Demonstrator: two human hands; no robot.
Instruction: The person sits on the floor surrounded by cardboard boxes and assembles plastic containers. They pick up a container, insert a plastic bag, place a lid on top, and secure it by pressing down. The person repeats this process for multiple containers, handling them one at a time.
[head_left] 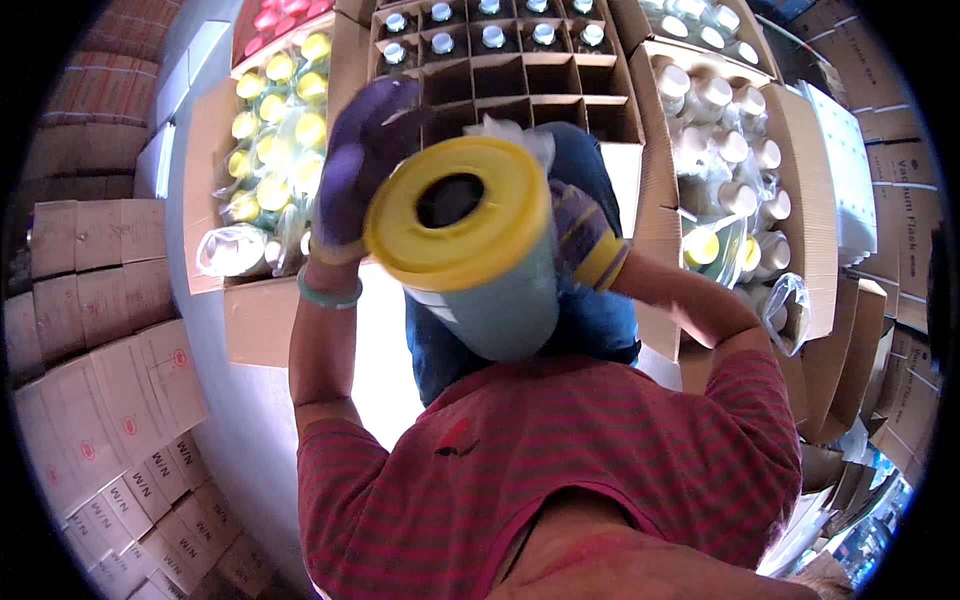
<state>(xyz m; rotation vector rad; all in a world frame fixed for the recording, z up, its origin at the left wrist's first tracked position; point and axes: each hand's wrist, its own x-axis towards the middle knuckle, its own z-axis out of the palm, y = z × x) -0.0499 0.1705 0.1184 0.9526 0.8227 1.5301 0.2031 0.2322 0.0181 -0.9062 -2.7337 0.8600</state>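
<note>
A large pale blue canister (pixel 490 320) with a yellow lid (pixel 395 235) is tilted in front of my chest. Its lid has a round dark opening in the middle. My right hand (pixel 583 235), in a purple and yellow glove, grips the canister's far right side. Crumpled clear plastic (pixel 520 140) sticks up behind the lid. My left hand (pixel 360 165), gloved in purple, is raised at the lid's left edge, with its fingers stretched out and blurred. Whether it touches the lid, I cannot tell.
Ahead is a divided carton (pixel 600 120) of white-capped bottles (pixel 493 37), its nearer compartments unfilled. A box of yellow-capped bottles (pixel 272 190) stands left, white-capped bottles (pixel 733 148) in a box right. Stacked cartons (pixel 110 385) line the left wall, more cartons (pixel 905 230) the right.
</note>
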